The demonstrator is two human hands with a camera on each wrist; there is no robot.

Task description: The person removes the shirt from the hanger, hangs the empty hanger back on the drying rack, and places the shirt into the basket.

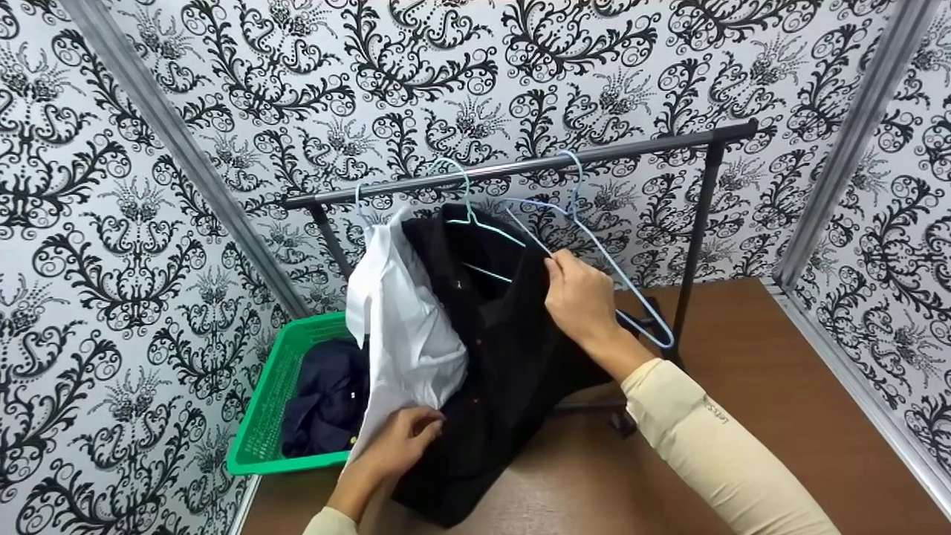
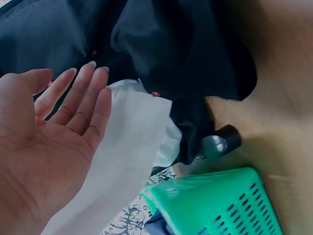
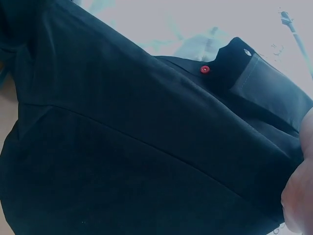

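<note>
A black shirt (image 1: pixel 513 364) with red buttons hangs on a pale green hanger (image 1: pixel 469 197) from the rail. My right hand (image 1: pixel 583 297) pinches its shoulder beside the collar; in the right wrist view, part of that hand (image 3: pixel 299 191) shows at the edge of the black cloth. To the left hangs a white shirt (image 1: pixel 416 334), overlapping the black one. Low by the front edges of both shirts is my left hand (image 1: pixel 401 442). In the left wrist view its palm faces the camera and the fingers (image 2: pixel 80 100) are extended, loosely bent, with nothing held.
A dark metal rack rail (image 1: pixel 654 147) runs above the brown table (image 1: pixel 743 371). One bare blue hanger (image 1: pixel 620 271) hangs right of the black shirt. On the left, a green basket (image 1: pixel 249 420) holds dark navy clothing (image 1: pixel 323 394). Patterned walls stand close behind and at both sides.
</note>
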